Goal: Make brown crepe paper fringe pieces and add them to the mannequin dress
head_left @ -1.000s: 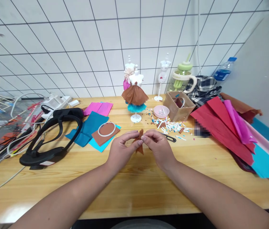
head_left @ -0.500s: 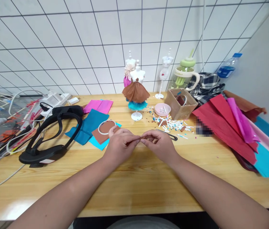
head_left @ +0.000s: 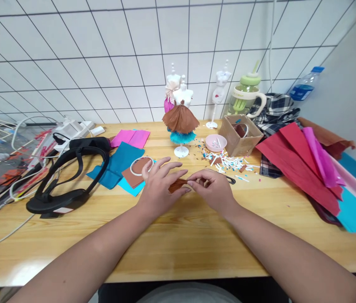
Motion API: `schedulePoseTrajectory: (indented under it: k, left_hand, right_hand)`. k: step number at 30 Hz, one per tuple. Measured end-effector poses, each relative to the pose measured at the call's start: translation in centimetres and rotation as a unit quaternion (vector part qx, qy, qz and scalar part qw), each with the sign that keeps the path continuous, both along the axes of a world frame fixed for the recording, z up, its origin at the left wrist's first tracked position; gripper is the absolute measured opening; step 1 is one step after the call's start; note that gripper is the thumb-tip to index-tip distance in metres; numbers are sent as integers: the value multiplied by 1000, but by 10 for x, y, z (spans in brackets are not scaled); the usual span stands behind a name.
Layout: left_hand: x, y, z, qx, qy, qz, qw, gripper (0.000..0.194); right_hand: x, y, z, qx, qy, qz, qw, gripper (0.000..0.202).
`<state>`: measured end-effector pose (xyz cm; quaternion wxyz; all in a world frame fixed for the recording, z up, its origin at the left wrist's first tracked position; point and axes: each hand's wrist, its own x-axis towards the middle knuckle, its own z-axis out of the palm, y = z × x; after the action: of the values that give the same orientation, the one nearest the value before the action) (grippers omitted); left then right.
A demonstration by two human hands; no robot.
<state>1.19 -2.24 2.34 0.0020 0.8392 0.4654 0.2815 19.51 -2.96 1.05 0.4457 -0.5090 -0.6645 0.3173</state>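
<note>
In the head view, my right hand [head_left: 212,188] pinches one end of a small gathered piece of brown paper [head_left: 177,185] between thumb and fingers. My left hand [head_left: 159,185] is beside it, fingers spread and thumb apart, with the paper lying in the gap between them. Part of the paper is hidden behind the left fingers. Straight ahead stands a small white dress form [head_left: 181,94] wearing a brown skirt [head_left: 180,119] over a blue frill. By the left hand lie a brown paper square [head_left: 131,178] and a white ring [head_left: 133,168]. Scissors [head_left: 230,180] lie partly behind my right hand.
Paper scraps [head_left: 230,162] surround a pink bowl [head_left: 212,145] and a cardboard box [head_left: 242,145]. A green-lidded jug [head_left: 245,94] stands behind. Coloured paper sheets [head_left: 300,164] are piled right; a black headset [head_left: 70,202] and cables are left.
My left fingers have opened from their pinch and spread apart, exposing the brown paper. The right hand keeps its pinch in about the same place.
</note>
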Motion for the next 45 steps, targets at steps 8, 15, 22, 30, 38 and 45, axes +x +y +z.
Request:
schedulePoseTrajectory:
  k: [8,15,22,30,38,45]
  left_hand:
    - [-2,1,3,13,-27,-2,1000,13]
    - [-7,9,-1,-58,-67,-47,995,14]
    - [-11,15,-6,-128,-71,-27,989,16]
    - [-5,12,-7,-151,-64,-14,986,15]
    - [-1,10,-8,-231,-119,47,965,18]
    - [11,11,-13,-501,-443,33,743,23]
  right_hand:
    - [0,1,-3,-54,88,4,995,13]
    - [29,24,-5,-87,60,71,992,21]
    - [88,44,-2,59,-310,14,949,24]
    - [54,34,-13,110,-430,68,894,20]
    - [51,35,-11,108,-394,61,911,10]
    - [21,12,-3,179,-133,-50,974,10]
